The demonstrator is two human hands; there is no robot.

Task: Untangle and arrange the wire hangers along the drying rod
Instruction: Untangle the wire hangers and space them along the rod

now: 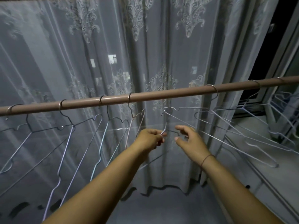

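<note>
Left grip (150,139) pinches a pale wire hanger (165,126) | right grip (191,139) open, fingers spread, just right of it | other hangers (59,106) hooked along drying rod (161,93)

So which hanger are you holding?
The whitish hanger in the middle: your left hand pinches its wire. The other hangers just hang from the rod.

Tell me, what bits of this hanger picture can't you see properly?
Head view:
Rod: both ends cut off by the picture edges.
Hangers on the right: blurred together, can't count them.
Hanger wire in the left hand: fingers hide the pinched part.
Outside: veiled by the curtain.
</note>
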